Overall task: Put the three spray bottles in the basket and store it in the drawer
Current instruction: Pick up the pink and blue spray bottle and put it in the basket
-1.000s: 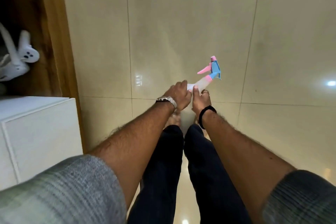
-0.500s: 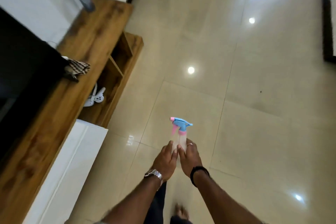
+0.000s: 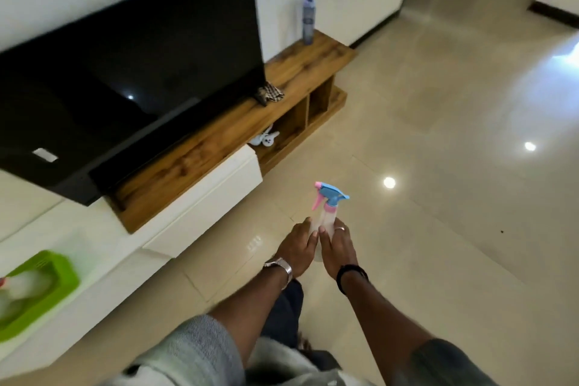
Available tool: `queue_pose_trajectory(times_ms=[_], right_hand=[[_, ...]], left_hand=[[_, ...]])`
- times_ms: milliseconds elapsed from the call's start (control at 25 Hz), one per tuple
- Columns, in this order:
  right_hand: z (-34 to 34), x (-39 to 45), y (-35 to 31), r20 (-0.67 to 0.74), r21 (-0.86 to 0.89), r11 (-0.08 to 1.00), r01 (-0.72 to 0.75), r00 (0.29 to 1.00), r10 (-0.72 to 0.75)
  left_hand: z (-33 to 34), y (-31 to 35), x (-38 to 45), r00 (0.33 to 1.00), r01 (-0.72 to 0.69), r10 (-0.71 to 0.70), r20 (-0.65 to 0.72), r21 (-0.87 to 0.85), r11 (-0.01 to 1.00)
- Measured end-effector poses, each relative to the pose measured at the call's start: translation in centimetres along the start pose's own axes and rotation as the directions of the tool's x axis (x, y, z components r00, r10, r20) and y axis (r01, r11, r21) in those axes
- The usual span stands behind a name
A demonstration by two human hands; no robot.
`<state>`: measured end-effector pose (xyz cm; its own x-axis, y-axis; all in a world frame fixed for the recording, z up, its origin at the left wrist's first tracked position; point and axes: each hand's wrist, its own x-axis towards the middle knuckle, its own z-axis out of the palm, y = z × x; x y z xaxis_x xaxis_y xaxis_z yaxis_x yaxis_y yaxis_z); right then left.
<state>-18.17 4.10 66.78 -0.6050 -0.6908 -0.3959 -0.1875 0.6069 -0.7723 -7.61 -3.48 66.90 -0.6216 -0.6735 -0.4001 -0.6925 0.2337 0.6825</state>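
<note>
A clear spray bottle (image 3: 327, 216) with a blue and pink trigger head stands upright between my hands, over the tiled floor. My left hand (image 3: 296, 249) wraps its left side and my right hand (image 3: 336, 247) wraps its right side. A green basket (image 3: 59, 273) rests on the white cabinet top at the far left; blurred pale bottles (image 3: 22, 283) lie inside it, their number unclear. White drawer fronts (image 3: 203, 207) run along the cabinet below the wooden shelf and look closed.
A large black TV (image 3: 131, 72) stands on the wooden shelf (image 3: 300, 66). On that shelf are a tall blue-capped bottle (image 3: 308, 20) and a checked cloth (image 3: 271, 93). A white plush toy (image 3: 266, 138) sits in an open cubby. Glossy tiled floor (image 3: 438, 166) spreads to the right.
The view has swung up from the floor and my legs to the TV unit, and the green basket has come into sight. Both hands still hold the bottle, now upright instead of tilted.
</note>
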Motion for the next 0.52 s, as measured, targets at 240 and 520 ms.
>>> queue_pose_trajectory(times_ms=[240,520], right_hand=[[8.1,-7.2,-3.3,0.262,-0.155,0.955,0.252,0.943,-0.207],[24.7,-15.0,-11.6,0.544,-0.167,0.857,0.488,0.77,-0.333]], left_hand=[[-4.2,-6.8,-12.1,0.955,0.124,-0.157,-0.252,-0.143,0.982],[-13.0,-20.0,-24.4,0.803,0.245,-0.358,-0.477,-0.283,0.927]])
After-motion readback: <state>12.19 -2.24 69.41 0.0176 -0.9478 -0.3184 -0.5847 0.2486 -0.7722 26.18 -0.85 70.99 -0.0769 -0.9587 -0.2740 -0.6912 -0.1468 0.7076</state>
